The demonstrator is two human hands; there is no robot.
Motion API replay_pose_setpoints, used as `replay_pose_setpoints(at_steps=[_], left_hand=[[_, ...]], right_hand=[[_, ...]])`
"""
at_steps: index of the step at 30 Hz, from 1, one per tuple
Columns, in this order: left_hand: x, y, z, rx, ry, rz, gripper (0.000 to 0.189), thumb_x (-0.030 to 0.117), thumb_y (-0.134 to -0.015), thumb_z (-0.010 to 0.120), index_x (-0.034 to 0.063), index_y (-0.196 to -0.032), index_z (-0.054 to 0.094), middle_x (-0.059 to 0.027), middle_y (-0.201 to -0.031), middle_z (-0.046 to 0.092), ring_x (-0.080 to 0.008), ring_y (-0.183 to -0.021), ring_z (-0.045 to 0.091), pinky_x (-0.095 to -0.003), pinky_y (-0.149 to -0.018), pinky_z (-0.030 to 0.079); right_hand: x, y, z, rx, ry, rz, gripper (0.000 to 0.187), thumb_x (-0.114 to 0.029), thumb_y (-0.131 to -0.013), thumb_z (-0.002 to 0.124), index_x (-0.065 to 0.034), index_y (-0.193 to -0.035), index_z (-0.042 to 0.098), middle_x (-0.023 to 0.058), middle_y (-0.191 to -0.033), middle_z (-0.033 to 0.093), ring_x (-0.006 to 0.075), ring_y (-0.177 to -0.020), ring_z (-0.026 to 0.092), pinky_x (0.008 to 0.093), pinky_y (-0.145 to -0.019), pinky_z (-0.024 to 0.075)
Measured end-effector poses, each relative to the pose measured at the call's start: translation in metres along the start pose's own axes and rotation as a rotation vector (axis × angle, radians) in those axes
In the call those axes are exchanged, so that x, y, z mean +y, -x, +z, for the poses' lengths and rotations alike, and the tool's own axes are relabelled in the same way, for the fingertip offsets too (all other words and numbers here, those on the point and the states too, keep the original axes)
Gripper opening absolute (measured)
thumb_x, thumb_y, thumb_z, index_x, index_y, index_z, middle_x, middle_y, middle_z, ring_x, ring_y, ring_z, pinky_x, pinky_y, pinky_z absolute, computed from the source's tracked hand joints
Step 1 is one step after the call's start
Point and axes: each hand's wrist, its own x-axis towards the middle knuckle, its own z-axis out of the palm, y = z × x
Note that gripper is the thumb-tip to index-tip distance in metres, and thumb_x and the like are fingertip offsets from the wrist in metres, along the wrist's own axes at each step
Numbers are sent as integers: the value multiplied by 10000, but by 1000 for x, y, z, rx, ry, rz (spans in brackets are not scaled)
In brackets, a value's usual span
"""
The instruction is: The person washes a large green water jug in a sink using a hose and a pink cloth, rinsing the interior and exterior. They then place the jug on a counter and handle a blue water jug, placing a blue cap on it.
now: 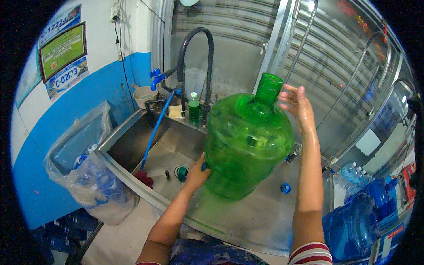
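A large translucent green water jug (pixel 248 142) leans slightly on the steel drainboard, its open neck pointing up. At its lower left side, my left hand (pixel 197 174) grips a small blue piece (pixel 203 166) against the jug wall; whether that piece belongs to the jug I cannot tell. Fingers apart and holding nothing, my right hand (pixel 298 104) is beside the jug's neck (pixel 269 89), very close to it or just touching. On the drainboard to the jug's right lies a blue cap (pixel 285 188).
Left of the jug is a steel sink basin (pixel 127 149) with a blue-handled brush (pixel 155 132). A black gooseneck faucet (pixel 211 59) and green liquid bottle (pixel 193 107) stand behind. A bagged bin (pixel 96 185) is at left; blue jugs (pixel 352 225) at right.
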Motion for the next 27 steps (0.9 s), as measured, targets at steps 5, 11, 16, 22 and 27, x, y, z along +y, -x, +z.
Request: replay_pose_setpoints(at_steps=[5, 11, 16, 22, 27], left_hand=[[-12, -24, 43, 26, -107, 91, 786, 180, -776, 611, 245, -1464, 237, -325, -1128, 447, -440, -1022, 521, -426, -893, 436], [16, -10, 29, -4, -48, 43, 788, 162, -783, 610, 237, -1466, 225, -302, -1127, 427, -438, -1016, 514, -434, -897, 436], [23, -4, 27, 1, -55, 14, 785, 152, -780, 601, 208, -1466, 224, -267, -1115, 445, -421, -1003, 525, -434, -898, 435], [30, 3, 23, -19, -17, 13, 767, 154, -788, 574, 214, -1467, 221, -288, -1175, 434, -439, -1028, 522, -429, -915, 431], [22, 10, 17, -91, -111, -17, 678, 183, -797, 585, 96, -1408, 305, -319, -1166, 497, -435, -1072, 526, -458, -921, 429]], right_hand=[[179, -11, -86, 39, 970, -87, 393, -353, -964, 443, -64, -1202, 564, 147, -1009, 621, 242, -969, 591, 378, -857, 468], [232, 5, -82, -201, 920, 119, 356, -317, -959, 456, -66, -1185, 571, 143, -995, 618, 234, -955, 591, 371, -846, 469], [229, -4, -82, -225, 903, 131, 326, -288, -954, 467, -68, -1170, 576, 140, -983, 615, 227, -943, 590, 366, -836, 470], [225, -9, -83, -209, 878, 134, 291, -252, -949, 481, -70, -1152, 582, 136, -969, 612, 219, -929, 590, 360, -824, 471], [224, 13, -84, -18, 798, 30, 263, -222, -944, 492, -72, -1138, 587, 133, -957, 609, 213, -918, 589, 354, -815, 472]])
